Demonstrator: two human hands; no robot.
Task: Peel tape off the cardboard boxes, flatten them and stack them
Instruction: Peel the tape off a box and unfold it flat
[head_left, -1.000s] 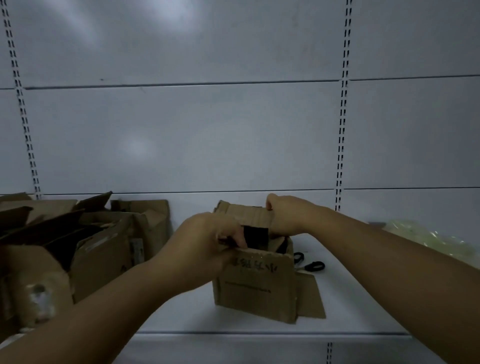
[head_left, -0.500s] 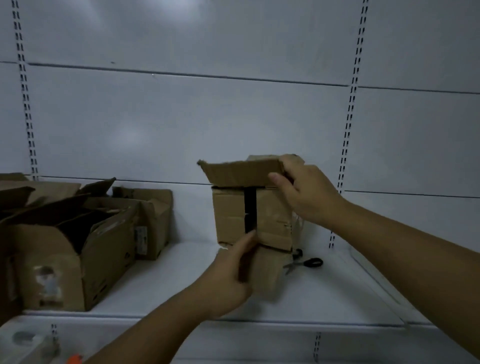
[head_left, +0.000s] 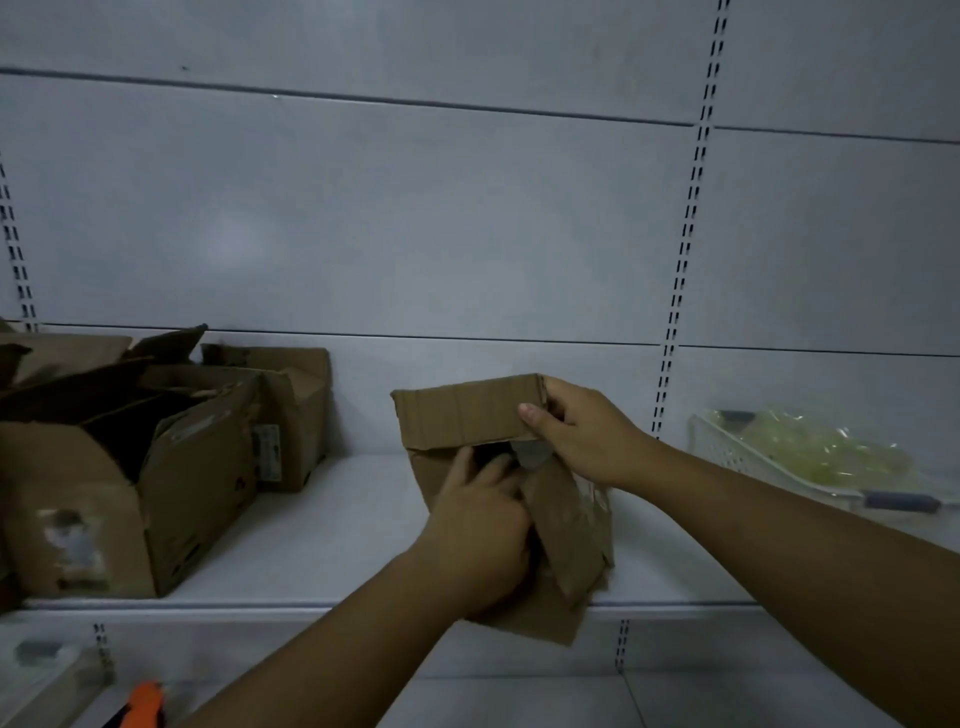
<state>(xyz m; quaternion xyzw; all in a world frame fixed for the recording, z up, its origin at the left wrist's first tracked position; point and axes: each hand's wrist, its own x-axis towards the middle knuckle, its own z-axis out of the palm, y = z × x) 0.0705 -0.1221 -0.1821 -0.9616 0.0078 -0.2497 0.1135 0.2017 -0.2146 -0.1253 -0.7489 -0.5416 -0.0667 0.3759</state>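
Observation:
A small brown cardboard box (head_left: 467, 415) is held in the air above the white shelf (head_left: 337, 530), its flaps hanging loose below. My right hand (head_left: 582, 436) grips the box's upper right corner, thumb on the front face. My left hand (head_left: 478, 530) is lower down, its fingers curled round the box's lower part and a dark strip of tape (head_left: 493, 454) near the middle. Most of the tape is hidden by my fingers.
Several opened cardboard boxes (head_left: 119, 467) stand at the shelf's left end. A white basket (head_left: 737, 452) with yellowish plastic sits at the right. An orange-handled tool (head_left: 143, 701) lies on the lower shelf at bottom left. The grey back wall is close behind.
The box was lifted off the shelf, then lowered and tilted towards me. My left hand moved from the box's lower flap up onto the taped middle. The scissors are now hidden.

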